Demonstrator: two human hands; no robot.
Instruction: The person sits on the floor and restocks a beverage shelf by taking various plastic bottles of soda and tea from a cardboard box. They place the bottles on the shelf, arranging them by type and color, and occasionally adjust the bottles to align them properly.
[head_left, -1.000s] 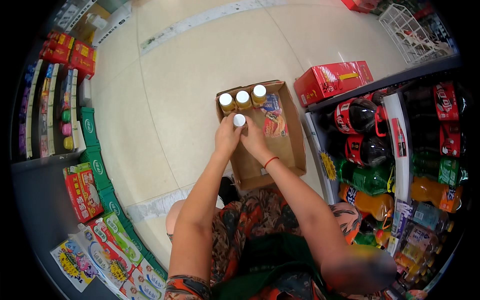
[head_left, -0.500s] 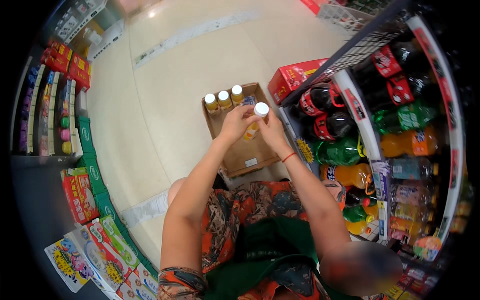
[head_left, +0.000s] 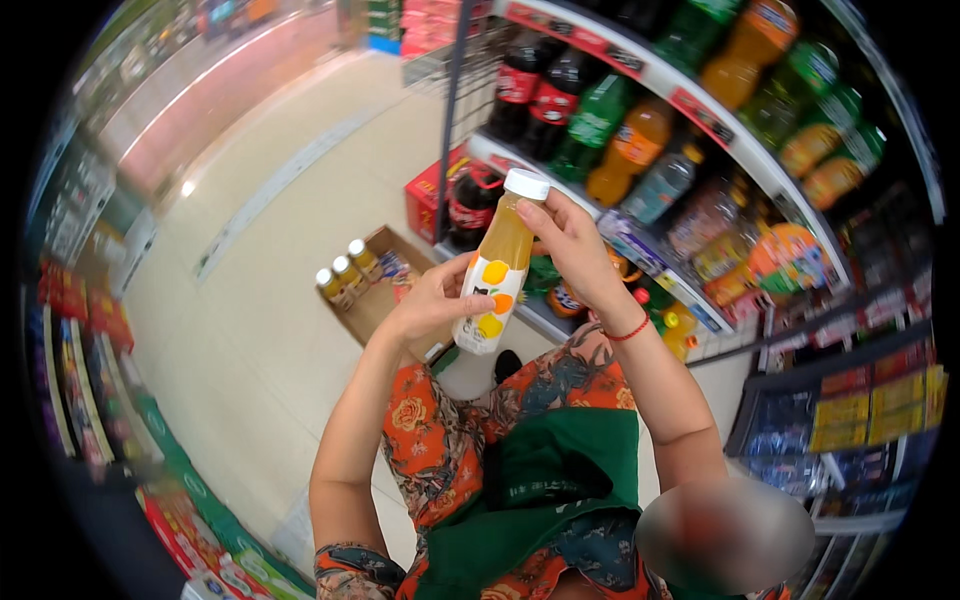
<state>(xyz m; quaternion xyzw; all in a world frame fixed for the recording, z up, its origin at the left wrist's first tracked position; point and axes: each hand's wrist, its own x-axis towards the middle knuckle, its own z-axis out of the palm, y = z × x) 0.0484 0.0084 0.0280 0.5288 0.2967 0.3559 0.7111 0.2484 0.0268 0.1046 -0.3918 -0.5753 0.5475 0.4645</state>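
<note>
A juice bottle (head_left: 497,262) with a white cap, yellow contents and a white label printed with fruit is held up between both hands, its cap leaning to the right. My left hand (head_left: 437,300) grips its lower part from the left, thumb across the label. Up near the neck, my right hand (head_left: 568,240) has its fingers closed on the bottle, with a red cord round the wrist. Beyond the left hand, an open cardboard box (head_left: 352,318) rests on the floor. Several similar bottles (head_left: 344,268) with white caps stand in a row at its far left side.
Close on the right rises a drinks shelf (head_left: 640,75) full of large soda bottles. A red carton (head_left: 428,200) stands by its corner. Along the left runs another shelf (head_left: 85,400) of packaged goods, with green crates (head_left: 200,490) at its foot. Pale floor tiles (head_left: 250,330) lie between them.
Both hands have lifted the bottle up out of the box and closer to me, and its label now shows. My view has swung to the right, toward the drinks shelf.
</note>
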